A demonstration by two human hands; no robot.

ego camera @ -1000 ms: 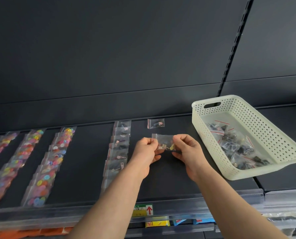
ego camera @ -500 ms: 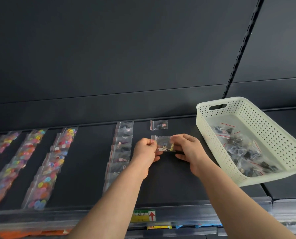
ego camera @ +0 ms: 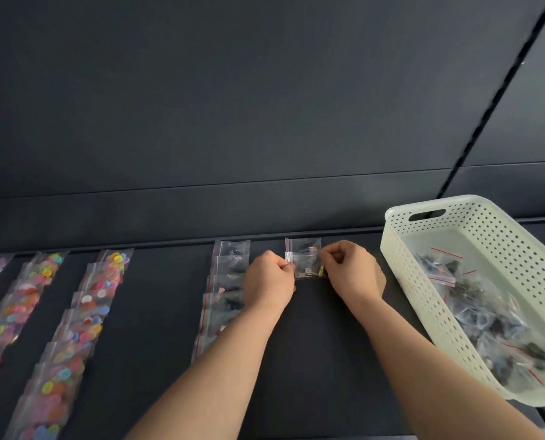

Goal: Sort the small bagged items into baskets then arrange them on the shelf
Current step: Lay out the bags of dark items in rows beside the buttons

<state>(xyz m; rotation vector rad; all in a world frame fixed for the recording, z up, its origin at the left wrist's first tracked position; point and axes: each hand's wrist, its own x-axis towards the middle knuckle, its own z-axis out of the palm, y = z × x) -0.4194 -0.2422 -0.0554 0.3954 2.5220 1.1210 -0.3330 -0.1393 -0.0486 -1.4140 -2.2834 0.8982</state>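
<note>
**Dark shelf, bag row under way: both hands on one bag**

Surface and room: a flat, matte, charcoal shelf (ego camera: 312, 360) backed by a plain dark panel (ego camera: 233, 106). A slotted upright strip (ego camera: 493, 93) runs diagonally at 1 o'clock.

Stock, 8 o'clock: three rows of clear, glossy bags holding round, many-coloured buttons (ego camera: 84, 328), overlapped like shingles from back to front.

Stock, 9 o'clock of the left hand: one row of clear bags (ego camera: 226, 281) with red seal lines and small dark contents, also shingled.

Basket (ego camera: 401, 258), 4 o'clock: cream plastic, rectangular, with perforated walls and a slot handle in its far end. It sits askew on the shelf and holds a loose heap of clear pouches (ego camera: 487, 312) with dark parts inside.

Task item: a small clear bag (ego camera: 306, 268) with dark and yellowish bits, low over the shelf at centre. The left hand (ego camera: 269, 281) pinches its left edge and the right hand (ego camera: 353, 274) pinches its right edge, both with fingers curled.

At 12 o'clock of it, a lone bag (ego camera: 303, 247) lies flat by the back edge. The held bag's top edge overlaps its lower part.

Change: half a second ago the held bag sat clear of the lone bag, with bare shelf between. Both hands have since moved toward the back. The front rail with its green label has left the view.
</note>
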